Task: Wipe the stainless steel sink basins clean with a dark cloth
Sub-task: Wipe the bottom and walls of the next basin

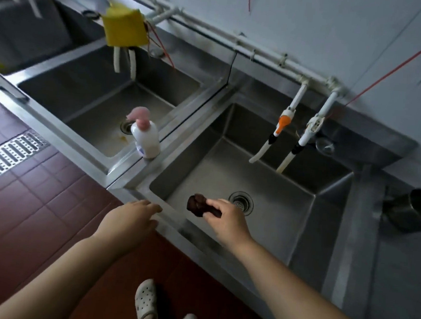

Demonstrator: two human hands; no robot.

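The right hand [225, 217] reaches over the front rim of the right sink basin [288, 208], its fingers [217, 204] curled around a dark cloth [199, 204] bunched into a lumpy wad, brownish-black and crumpled. The cloth hangs above the basin floor, just left of the round perforated drain strainer [241, 202]; whether it touches the steel cannot be told. The left hand [131, 218] lies with fingers straight and relaxed, holding nothing, its tips at the basin's front left corner rim.

Both basins are brushed stainless steel, rectangular with sloped, creased walls. The left sink basin [94, 115] has its own round drain. On the narrow steel divider between them stands a white plastic pump bottle [146, 138] with a pink pump head. Two white hoses [281, 137] with plastic valve fittings, one orange, hang from wall pipes into the right basin. A yellow cloth [124, 28] hangs above the left basin. The floor is dark red tile [24, 207] with a slotted metal drain grate [5, 155].
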